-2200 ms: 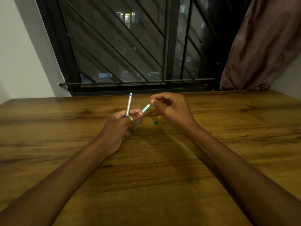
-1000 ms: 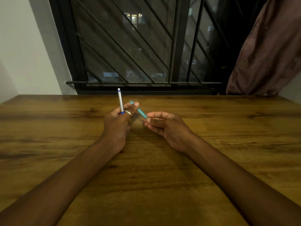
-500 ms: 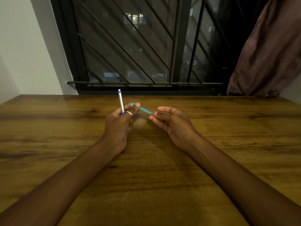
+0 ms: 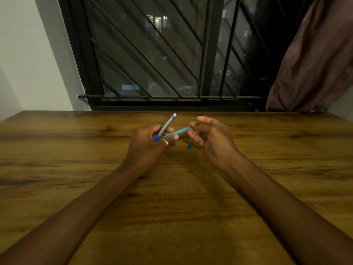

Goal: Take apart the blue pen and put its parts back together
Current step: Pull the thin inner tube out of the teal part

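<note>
Above the wooden table (image 4: 172, 217), your left hand (image 4: 149, 146) grips the silver pen barrel (image 4: 166, 124) between thumb and fingers, its white end tilted up and away, its blue end (image 4: 156, 138) low beside your ring (image 4: 165, 141). Your right hand (image 4: 212, 138) pinches one end of the thin teal refill (image 4: 176, 131) at the fingertips; its other end reaches your left fingers. One small teal piece (image 4: 189, 146) lies on the table between both hands. Behind the table stands a barred window (image 4: 152, 54), with a curtain (image 4: 315, 64) at right.
</note>
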